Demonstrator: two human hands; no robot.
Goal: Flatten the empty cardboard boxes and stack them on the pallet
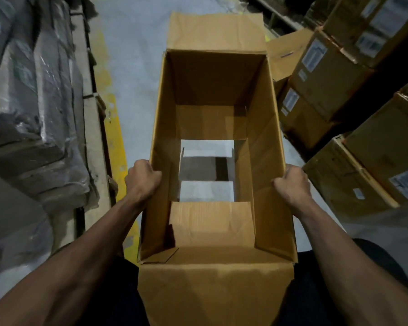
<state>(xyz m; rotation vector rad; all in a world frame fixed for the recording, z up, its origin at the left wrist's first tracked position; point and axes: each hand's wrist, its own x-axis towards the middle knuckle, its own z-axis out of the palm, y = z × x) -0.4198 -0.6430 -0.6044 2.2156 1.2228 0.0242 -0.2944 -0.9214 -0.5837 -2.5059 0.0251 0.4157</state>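
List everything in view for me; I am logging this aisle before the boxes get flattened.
open cardboard box: one, brown, centre, held up, bottom flaps open so the floor shows through
stacked cartons: several, brown with pale labels, right side
wrapped stacks: several, grey under clear film, left side
floor: one, pale grey, down the middle
floor stripe: one, yellow, left of the box
left hand: one, grip on the box's left wall
right hand: one, grip on the box's right wall
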